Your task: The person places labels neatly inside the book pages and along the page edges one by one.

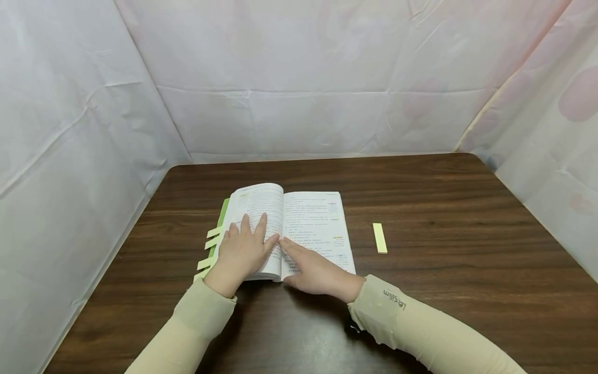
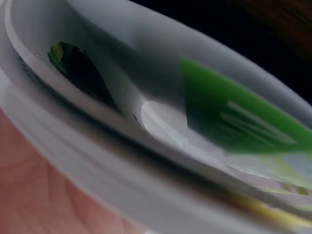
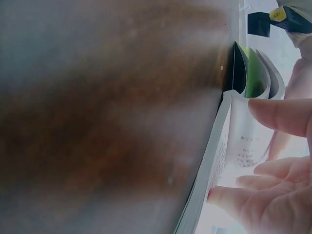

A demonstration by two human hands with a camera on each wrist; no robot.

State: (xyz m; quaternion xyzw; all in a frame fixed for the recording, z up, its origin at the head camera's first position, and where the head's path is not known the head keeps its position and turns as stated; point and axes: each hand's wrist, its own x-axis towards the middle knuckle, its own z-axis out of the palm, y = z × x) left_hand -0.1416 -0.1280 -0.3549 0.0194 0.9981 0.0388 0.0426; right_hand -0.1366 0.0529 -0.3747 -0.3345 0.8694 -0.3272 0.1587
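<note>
An open book (image 1: 310,213) with printed white pages and a green cover edge lies on the table. Spread flat on its left page is my left hand (image 1: 243,252), fingers straight. My right hand (image 1: 313,267) rests on the lower right page, its fingertips reaching the spine beside the left thumb. Several pale yellow sticky tabs (image 1: 203,263) stick out from the book's left edge. In the left wrist view, curved pages (image 2: 97,141) hide most of the hand. The right wrist view shows the right hand's fingers (image 3: 282,114) extended over the page.
A pad of pale yellow sticky notes (image 1: 380,238) lies on the dark wooden table (image 1: 444,208), right of the book. Pale patterned sheets (image 1: 289,119) hang behind the table and along both sides.
</note>
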